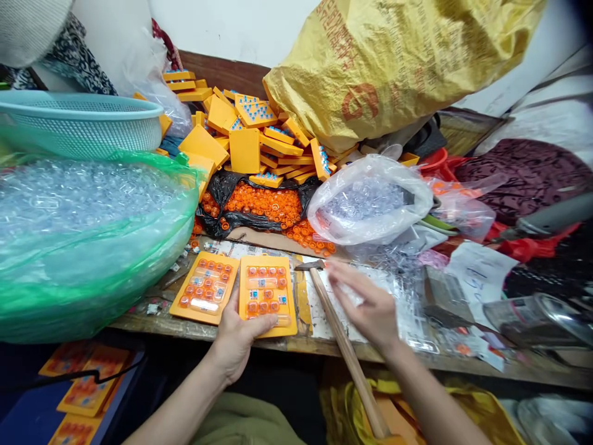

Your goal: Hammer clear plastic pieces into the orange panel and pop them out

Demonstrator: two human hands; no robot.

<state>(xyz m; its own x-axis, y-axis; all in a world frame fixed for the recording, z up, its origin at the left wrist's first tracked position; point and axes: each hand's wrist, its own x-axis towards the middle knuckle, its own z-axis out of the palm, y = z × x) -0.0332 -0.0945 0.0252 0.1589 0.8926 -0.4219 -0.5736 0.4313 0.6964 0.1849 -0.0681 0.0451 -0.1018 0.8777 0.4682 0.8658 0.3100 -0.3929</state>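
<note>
My left hand (241, 337) grips the lower edge of an orange plastic panel (269, 296), its thumb lying across the front. Rows of round orange caps, a few small blue-and-white pieces and clear bars fill the panel's face. Just left of it, a similar orange panel (205, 287) lies on the bench. My right hand (364, 303) hovers over the bench with its fingers stretched and slightly blurred; I see nothing in it. Beneath and left of that hand, a hammer (340, 334) rests with its head on the bench and its wooden handle slanting down past the front edge.
A green bag of clear pieces (92, 247) bulges at left, below a blue basket (83, 123). Orange caps (264, 204) fill a black bag behind the panels. A white bag (370, 198) stands right. Orange blocks (245, 151) pile up behind. A glass jar (537, 318) lies far right.
</note>
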